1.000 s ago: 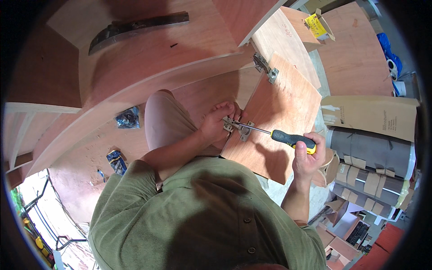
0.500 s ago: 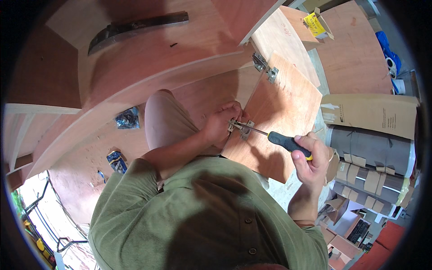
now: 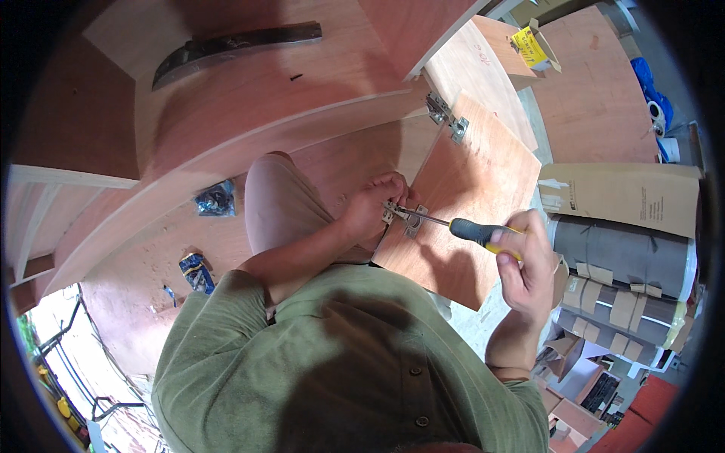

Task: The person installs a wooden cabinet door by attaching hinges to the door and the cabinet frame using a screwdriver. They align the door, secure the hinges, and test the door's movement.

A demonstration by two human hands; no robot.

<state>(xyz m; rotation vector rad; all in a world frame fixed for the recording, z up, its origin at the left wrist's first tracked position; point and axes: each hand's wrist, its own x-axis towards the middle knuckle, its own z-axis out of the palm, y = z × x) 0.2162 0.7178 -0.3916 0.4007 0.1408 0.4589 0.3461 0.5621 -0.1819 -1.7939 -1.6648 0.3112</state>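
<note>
My right hand (image 3: 526, 264) is closed round the handle end of a screwdriver (image 3: 472, 231) with a black and yellow grip. Its shaft points left, with the tip at a metal cabinet hinge (image 3: 414, 219) near the lower left edge of a wooden door panel (image 3: 483, 166). Beside that edge, my left hand (image 3: 375, 204) has its fingers curled and pressed against the hinge's arm, holding it. A second hinge (image 3: 455, 127) is fixed at the panel's upper edge. The screw under the tip is too small to make out.
A wooden cabinet frame (image 3: 264, 121) spans the upper left, with a dark curved tool (image 3: 234, 49) and a loose screw (image 3: 295, 77) on it. A yellow screw box (image 3: 531, 47) stands at upper right. Plastic packets (image 3: 215, 200) lie left of my knee. Wrapped cardboard packages (image 3: 619, 200) lie right.
My right hand has shifted its grip on the screwdriver handle, turning at the wrist. The screwdriver tip and my left hand stay at the hinge. The view has moved slightly.
</note>
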